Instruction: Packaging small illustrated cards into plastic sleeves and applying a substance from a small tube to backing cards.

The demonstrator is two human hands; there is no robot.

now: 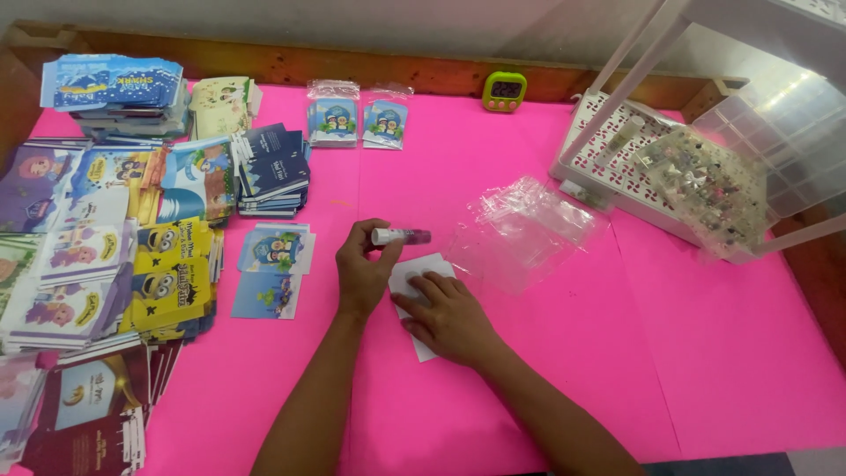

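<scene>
Two hands are engaged: a glue stick [401, 236] is gripped by the left hand [361, 269]; the white card [421, 295] is pinned flat, steadied, under the right hand [448, 317].

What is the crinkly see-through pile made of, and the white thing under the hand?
The see-through pile looks like thin glossy plastic bags: clear, wrinkled, catching light. The white piece under the right hand seems matte paper or thin card: flat, with crisp straight edges.

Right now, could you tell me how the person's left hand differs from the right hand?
The left hand is raised and grips a glue stick; the right hand lies flat, palm down, pressing a white card. The left hand's fingers curl; the right hand's spread. Both are bare, over the pink table.
</scene>
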